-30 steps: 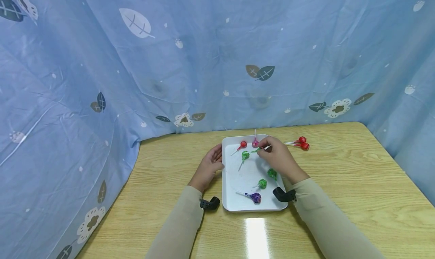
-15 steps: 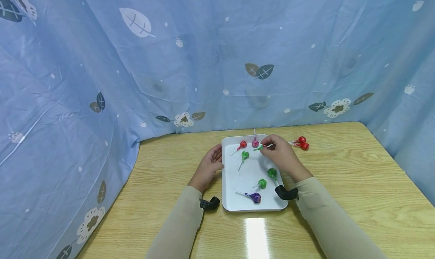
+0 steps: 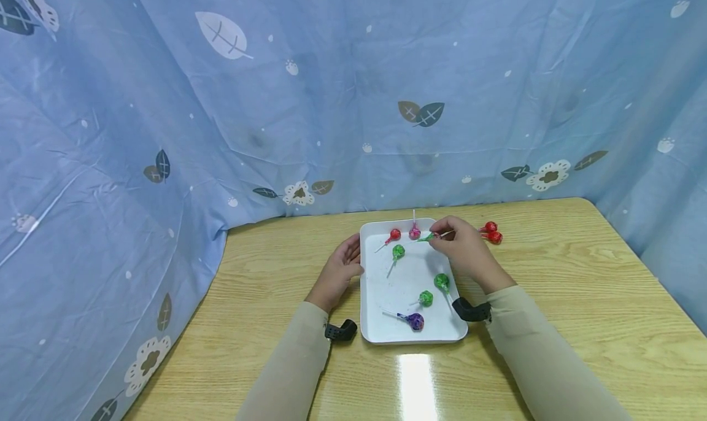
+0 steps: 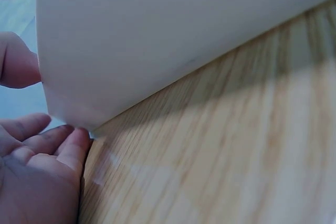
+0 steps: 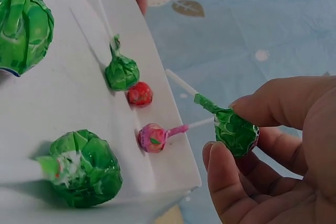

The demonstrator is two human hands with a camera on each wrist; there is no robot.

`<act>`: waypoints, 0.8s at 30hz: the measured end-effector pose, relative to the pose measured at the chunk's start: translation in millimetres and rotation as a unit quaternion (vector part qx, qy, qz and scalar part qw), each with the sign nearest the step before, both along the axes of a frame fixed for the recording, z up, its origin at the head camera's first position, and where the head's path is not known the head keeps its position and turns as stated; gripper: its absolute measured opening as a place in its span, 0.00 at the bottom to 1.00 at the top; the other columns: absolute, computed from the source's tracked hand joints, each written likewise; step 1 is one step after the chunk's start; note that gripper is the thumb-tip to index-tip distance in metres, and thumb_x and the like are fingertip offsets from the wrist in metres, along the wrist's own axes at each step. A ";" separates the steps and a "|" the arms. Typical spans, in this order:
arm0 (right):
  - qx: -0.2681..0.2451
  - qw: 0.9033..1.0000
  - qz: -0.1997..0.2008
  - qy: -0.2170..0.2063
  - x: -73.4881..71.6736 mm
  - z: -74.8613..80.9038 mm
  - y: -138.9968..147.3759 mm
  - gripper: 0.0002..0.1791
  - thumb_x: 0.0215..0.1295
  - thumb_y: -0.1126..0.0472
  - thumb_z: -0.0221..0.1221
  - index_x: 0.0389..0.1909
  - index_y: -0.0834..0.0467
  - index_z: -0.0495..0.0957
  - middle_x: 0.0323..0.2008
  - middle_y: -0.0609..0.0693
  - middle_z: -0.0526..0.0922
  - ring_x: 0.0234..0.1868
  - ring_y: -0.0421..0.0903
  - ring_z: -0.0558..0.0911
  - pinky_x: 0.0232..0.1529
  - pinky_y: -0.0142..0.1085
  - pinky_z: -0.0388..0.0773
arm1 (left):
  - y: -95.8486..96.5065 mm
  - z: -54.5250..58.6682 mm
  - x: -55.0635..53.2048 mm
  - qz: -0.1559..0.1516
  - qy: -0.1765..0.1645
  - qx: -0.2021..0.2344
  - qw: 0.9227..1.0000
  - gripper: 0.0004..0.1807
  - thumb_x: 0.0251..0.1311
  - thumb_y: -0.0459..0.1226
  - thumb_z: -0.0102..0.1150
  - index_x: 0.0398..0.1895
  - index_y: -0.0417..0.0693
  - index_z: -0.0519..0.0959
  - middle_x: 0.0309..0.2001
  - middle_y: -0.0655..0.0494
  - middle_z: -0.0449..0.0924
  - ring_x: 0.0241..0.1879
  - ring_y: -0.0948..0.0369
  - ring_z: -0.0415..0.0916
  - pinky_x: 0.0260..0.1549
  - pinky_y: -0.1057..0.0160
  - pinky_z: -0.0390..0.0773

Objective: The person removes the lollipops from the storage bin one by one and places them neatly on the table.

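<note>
My right hand [image 3: 464, 246] pinches a green-wrapped lollipop [image 5: 233, 132] by its round head between thumb and fingers. The lollipop is above the far right part of a white tray [image 3: 386, 335], its white stick pointing left in the head view. Along the tray's left wall lies my left hand [image 3: 337, 274], thumb at the rim and fingers against the outside; the left wrist view shows the fingertips [image 4: 79, 137] at the wall's lower end. Inside the tray lie a red lollipop [image 3: 394, 234], a pink one [image 3: 414, 232], a purple one [image 3: 415, 321] and several green ones [image 3: 398, 252].
Two red lollipops [image 3: 493, 237] lie on the wooden table [image 3: 569, 274], to the right of the tray behind my right hand. A blue patterned curtain [image 3: 353, 102] hangs along the table's back and left sides. Black wrist cameras [image 3: 471, 310] sit at both sleeves.
My right hand has shifted a little to the right and away from me, taking the green lollipop with it. The left hand and the tray have stayed put.
</note>
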State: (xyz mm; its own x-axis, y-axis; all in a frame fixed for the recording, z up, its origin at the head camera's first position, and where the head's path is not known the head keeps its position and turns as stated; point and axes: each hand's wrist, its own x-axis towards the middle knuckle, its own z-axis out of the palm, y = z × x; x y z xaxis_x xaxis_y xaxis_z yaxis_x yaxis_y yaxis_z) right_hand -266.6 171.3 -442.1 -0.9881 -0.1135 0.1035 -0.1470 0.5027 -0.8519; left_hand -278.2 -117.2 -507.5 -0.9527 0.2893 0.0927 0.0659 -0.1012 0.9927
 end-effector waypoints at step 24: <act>-0.008 1.000 -0.005 -0.012 -3.3 3.5 14.6 0.13 0.64 0.56 0.61 0.46 0.56 0.75 0.43 0.53 0.77 0.44 0.51 0.75 0.39 0.43 0.77 | 0.0 -0.1 0.9 0.001 -0.002 0.000 1.000 0.44 0.47 0.19 0.48 0.73 0.40 0.53 0.71 0.48 0.57 0.68 0.56 0.57 0.61 0.63 0.64</act>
State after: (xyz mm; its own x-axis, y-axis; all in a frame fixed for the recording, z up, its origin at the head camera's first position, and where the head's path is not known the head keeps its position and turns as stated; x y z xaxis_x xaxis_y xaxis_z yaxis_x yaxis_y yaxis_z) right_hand -269.9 185.9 -438.6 -0.9914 -0.1023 0.0812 -0.1213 0.4905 -0.8630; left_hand -277.3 -117.2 -507.6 -0.9536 0.2873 0.0898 0.0629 -0.1014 0.9929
